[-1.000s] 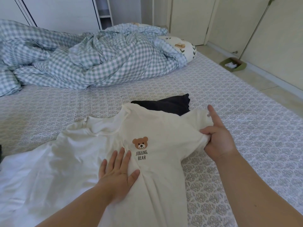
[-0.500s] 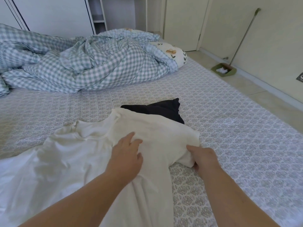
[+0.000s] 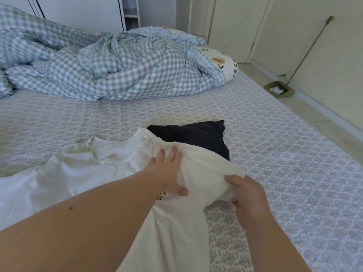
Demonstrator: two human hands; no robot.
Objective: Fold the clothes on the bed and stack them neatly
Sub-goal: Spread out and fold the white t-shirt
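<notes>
A white T-shirt with a printed chest logo lies spread on the patterned bed sheet. My left hand presses flat on its chest, fingers apart, covering most of the print. My right hand grips the shirt's right sleeve, which is folded in over the body. A folded black garment lies just behind the shirt, partly under its shoulder.
A crumpled blue-and-white checked duvet fills the far side of the bed, with a floral pillow at its right end. Right of the bed is bare floor with a green dustpan and broom handle against the wall.
My right hand has pulled the sleeve inward over the shirt body. My left hand slid up the chest and now covers the bear print. The camera view shifted slightly.
</notes>
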